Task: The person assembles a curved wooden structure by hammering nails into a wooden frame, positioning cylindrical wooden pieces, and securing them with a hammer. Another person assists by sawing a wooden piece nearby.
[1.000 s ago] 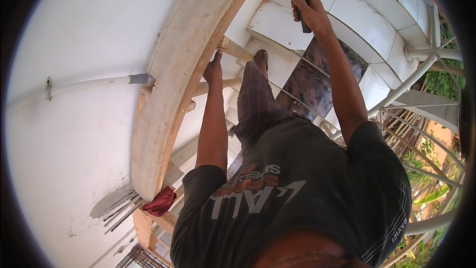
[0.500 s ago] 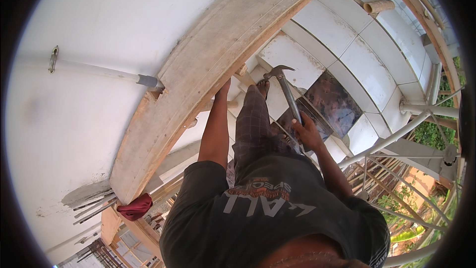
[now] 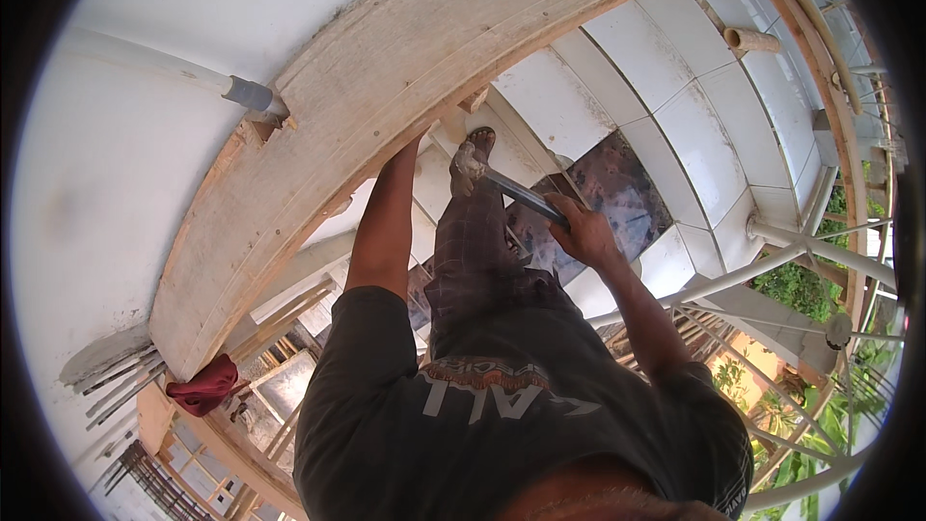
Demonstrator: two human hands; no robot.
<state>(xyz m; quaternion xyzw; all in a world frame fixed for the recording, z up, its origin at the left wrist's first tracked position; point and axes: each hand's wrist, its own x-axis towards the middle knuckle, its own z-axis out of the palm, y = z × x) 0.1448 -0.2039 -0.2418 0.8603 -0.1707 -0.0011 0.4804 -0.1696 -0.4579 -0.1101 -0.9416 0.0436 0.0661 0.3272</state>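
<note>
A claw hammer is in my right hand, whose fingers are wrapped round the lower handle. The hammer's head is smeared by motion and hangs over my lower leg and foot, to the right of a long wooden board. My left arm reaches up to that board's lower edge. Only the wrist end of my left hand shows there; the board hides the fingers. A small wooden block juts out from under the board near the hammer.
A grey-ended pipe meets the board at the left, by a white wall. A dark red cloth hangs at the board's near end. White scaffold tubes cross at right. White and dark tiles lie below.
The hammer has swung left and down, its head now over my lower leg and its handle lying flatter. My view has shifted, so the board appears further left.
</note>
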